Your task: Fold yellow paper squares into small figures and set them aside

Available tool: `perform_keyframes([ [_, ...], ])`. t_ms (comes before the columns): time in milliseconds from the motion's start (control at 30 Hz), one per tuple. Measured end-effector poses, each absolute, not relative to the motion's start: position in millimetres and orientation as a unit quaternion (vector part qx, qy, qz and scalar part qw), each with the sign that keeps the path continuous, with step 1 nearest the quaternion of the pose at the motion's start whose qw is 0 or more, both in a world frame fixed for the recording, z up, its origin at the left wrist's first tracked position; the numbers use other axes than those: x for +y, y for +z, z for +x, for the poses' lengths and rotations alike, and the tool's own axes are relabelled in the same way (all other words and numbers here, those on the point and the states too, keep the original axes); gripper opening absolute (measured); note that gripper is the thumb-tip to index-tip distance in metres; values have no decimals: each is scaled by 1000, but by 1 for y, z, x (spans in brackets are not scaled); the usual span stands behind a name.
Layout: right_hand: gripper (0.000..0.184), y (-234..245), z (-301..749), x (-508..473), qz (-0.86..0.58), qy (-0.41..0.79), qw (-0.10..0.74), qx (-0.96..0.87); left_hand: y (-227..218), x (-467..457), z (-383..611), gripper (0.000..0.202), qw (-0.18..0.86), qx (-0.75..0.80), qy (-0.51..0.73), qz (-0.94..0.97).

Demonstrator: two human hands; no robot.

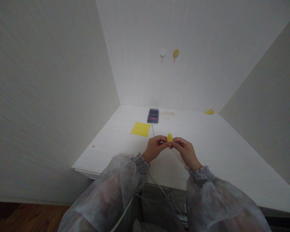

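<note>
A small piece of folded yellow paper [169, 137] is pinched between both hands above the white table, its pointed top facing away from me. My left hand [156, 147] grips its left side with thumb and fingers, and a ring shows on one finger. From the other side, my right hand [185, 149] pinches the lower right part, its thumb close to the left thumb. The folds under the fingertips are hidden. A flat yellow paper sheet [141, 129] lies on the table just beyond and left of my left hand.
A phone [153, 116] with a white cable lies near the back wall. A folded yellow paper piece [209, 111] sits in the far right corner. Two hooks, one white [162, 54] and one yellow [175, 53], hang on the wall. Cables dangle below the table's front edge [159, 186].
</note>
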State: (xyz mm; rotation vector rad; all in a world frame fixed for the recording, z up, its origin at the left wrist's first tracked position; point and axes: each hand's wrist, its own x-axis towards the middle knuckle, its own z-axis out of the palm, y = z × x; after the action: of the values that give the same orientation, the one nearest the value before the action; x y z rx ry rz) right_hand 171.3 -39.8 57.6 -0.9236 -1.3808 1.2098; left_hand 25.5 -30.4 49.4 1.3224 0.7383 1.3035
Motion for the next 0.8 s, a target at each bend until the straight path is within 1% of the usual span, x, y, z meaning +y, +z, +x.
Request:
perform_keyframes([
  [433, 11, 54, 171, -39, -403, 491, 541, -552, 46, -30, 27, 19, 545, 315, 552, 547],
  [600, 12, 57, 170, -40, -421, 479, 536, -554, 44, -29, 27, 20, 531, 334, 547, 555],
  [800, 14, 63, 170, -43, -449, 458, 519, -566, 44, -28, 27, 22, 551, 331, 536, 548],
])
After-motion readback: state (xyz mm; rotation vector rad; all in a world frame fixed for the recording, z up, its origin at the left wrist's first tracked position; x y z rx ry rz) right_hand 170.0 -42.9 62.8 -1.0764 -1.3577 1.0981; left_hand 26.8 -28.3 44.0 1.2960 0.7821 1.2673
